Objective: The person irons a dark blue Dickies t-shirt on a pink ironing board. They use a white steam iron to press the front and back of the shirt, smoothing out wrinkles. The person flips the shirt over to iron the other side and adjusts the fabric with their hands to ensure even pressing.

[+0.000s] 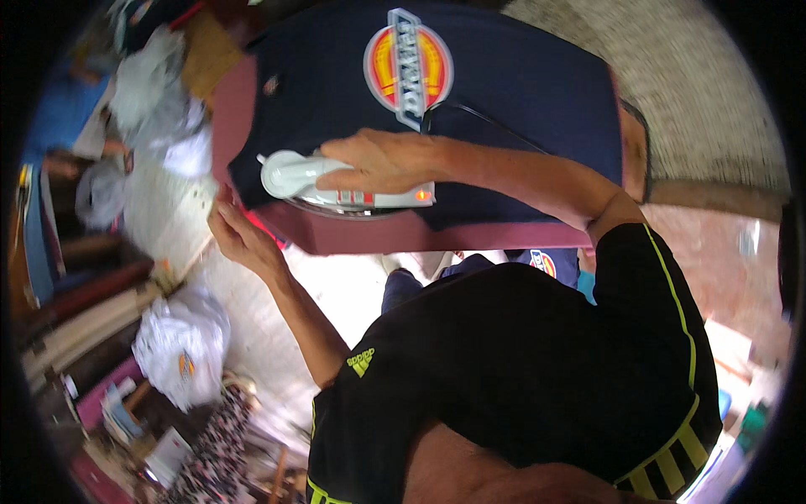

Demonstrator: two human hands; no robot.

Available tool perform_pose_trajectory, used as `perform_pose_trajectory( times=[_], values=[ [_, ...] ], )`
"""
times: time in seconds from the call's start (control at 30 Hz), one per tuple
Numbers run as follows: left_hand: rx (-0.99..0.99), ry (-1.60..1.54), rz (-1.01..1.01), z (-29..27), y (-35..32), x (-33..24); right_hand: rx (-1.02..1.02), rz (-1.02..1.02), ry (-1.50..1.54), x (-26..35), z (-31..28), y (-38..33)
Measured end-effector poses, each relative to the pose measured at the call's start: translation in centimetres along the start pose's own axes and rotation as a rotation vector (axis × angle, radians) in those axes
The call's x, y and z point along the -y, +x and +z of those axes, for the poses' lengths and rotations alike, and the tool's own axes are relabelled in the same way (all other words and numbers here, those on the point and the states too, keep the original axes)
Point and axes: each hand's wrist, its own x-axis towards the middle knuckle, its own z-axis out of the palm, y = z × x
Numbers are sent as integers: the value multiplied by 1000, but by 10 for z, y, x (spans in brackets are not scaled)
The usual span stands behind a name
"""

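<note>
My right hand (382,161) is wrapped around the handle of a white iron (294,175). The iron lies over the near left part of a navy shirt (327,84), close to its lower edge, and a small orange light glows at its heel. A black cord (495,124) runs from near my wrist across the cloth. The shirt, with a large red and yellow round print, is spread on an ironing board (353,238) with a mauve cover. At the board's left corner is my left hand (239,235), fingers bent together; what they grip, if anything, is hidden.
Plastic bags (147,88) are heaped at the far left, and another white bag (180,340) sits on the floor at lower left. Boxes and a patterned cloth (214,445) lie below it. A woven mat (697,101) covers the ground at the far right.
</note>
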Motion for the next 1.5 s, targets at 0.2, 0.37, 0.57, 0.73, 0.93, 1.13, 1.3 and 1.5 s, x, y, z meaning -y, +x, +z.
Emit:
perform_pose_trajectory(
  times=[0.2, 0.37, 0.57, 0.73, 0.93, 1.13, 1.3, 1.5],
  values=[
    [474, 51, 271, 87, -73, -59, -348, 417, 428, -37, -40, -150],
    [782, 393, 521, 141, -133, -76, -852, 657, 639, -87, -64, -288],
    [796, 765, 598, 161, -149, -82, -1230, 715, 651, -166, -119, -430],
    [799, 828, 592, 165, -150, -83, -1309, 758, 643, -230, -147, -489],
    [767, 775, 615, 163, -151, -85, -1270, 734, 311, -339, -130, -523],
    [675, 561, 475, 154, -142, -88, -1159, 794, 403, -373, -119, -554],
    [552, 615, 422, 130, -124, -66, -1376, 615, 460, -387, -117, -564],
    [421, 681, 502, 88, -62, -33, -1264, 524, -1102, -290, -98, -498]
  ],
)
